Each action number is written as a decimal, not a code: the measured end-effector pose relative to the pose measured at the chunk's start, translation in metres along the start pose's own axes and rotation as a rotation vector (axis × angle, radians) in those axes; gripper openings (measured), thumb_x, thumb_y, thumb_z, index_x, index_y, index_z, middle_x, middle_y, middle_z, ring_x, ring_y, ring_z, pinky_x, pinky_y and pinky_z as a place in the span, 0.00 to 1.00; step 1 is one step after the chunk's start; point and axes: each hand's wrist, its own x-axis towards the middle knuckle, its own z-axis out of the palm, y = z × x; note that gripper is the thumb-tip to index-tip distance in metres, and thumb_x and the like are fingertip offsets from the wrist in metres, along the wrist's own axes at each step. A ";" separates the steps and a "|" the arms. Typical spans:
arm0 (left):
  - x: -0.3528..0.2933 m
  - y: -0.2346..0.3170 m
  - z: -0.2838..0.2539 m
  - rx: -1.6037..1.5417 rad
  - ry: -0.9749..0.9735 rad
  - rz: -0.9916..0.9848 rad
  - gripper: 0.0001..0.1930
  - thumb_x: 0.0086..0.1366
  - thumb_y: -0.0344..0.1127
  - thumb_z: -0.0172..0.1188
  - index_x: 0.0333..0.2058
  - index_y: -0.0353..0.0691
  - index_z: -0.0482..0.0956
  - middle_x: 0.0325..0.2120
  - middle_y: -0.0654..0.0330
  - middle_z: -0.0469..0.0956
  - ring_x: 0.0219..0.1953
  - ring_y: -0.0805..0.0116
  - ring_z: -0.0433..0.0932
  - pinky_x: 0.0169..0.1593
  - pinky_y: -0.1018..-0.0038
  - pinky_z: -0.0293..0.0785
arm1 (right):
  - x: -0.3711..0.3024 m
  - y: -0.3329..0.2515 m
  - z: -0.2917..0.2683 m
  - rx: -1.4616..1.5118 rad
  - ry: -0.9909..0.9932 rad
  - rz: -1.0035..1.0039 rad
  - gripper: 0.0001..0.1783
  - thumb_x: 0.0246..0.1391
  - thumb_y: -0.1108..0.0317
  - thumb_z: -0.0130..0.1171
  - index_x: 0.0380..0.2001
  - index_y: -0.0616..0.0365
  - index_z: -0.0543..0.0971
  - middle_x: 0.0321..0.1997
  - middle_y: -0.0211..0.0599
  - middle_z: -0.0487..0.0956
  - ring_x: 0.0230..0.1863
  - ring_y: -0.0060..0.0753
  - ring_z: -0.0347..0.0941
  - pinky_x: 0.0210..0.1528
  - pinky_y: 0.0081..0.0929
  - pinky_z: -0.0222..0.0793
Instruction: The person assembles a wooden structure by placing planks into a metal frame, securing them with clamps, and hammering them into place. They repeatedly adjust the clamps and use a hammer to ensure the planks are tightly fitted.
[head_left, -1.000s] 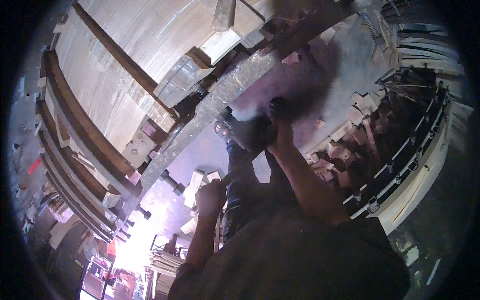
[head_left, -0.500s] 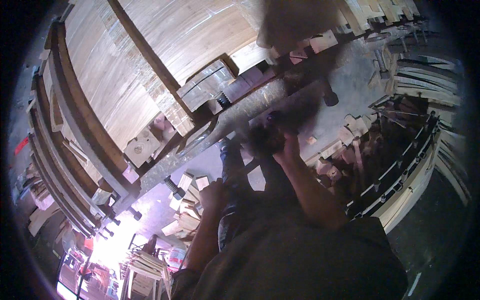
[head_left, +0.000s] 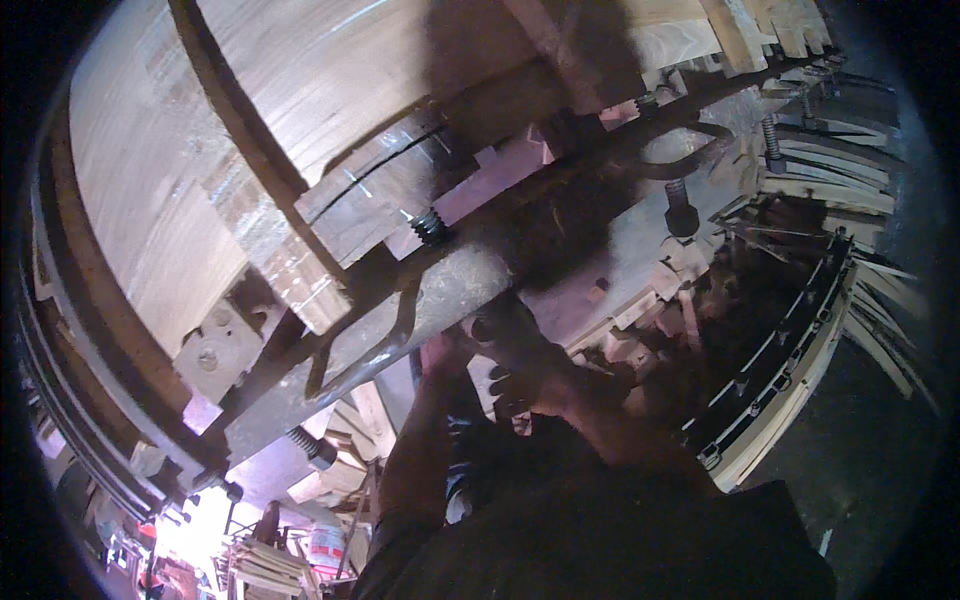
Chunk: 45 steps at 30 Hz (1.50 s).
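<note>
Together: left hand (head_left: pixel 448 354), right hand (head_left: pixel 540 368); just beside metal beam (head_left: pixel 455 287); fingers' grip shadowed, cannot tell; bolt (head_left: pixel 681 212) projecting, presumably for clamping.

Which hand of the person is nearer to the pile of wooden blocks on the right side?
Right. In the picture, the right hand is just left of the wooden blocks; the left hand is farther left.
</note>
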 end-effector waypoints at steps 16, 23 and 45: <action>-0.183 -0.007 0.006 -0.276 -0.049 -0.142 0.24 0.61 0.38 0.62 0.54 0.35 0.75 0.47 0.44 0.80 0.49 0.46 0.80 0.50 0.60 0.77 | -0.042 -0.058 0.052 0.068 -0.078 -0.678 0.26 0.45 0.69 0.58 0.49 0.69 0.75 0.44 0.53 0.80 0.45 0.51 0.77 0.55 0.48 0.72; -0.315 -0.093 -0.030 -0.236 0.109 -0.496 0.18 0.60 0.39 0.63 0.47 0.37 0.81 0.50 0.38 0.78 0.49 0.41 0.80 0.49 0.59 0.79 | -0.084 -0.002 0.065 0.065 -0.337 -0.776 0.24 0.53 0.65 0.56 0.51 0.70 0.75 0.48 0.52 0.79 0.50 0.48 0.75 0.57 0.47 0.72; -0.610 -0.247 -0.005 -1.517 0.358 -0.832 0.11 0.68 0.35 0.56 0.39 0.31 0.74 0.23 0.59 0.77 0.24 0.69 0.74 0.28 0.72 0.71 | 0.021 0.009 0.031 0.185 0.146 -0.826 0.16 0.62 0.57 0.52 0.43 0.60 0.74 0.36 0.41 0.76 0.34 0.40 0.74 0.41 0.39 0.75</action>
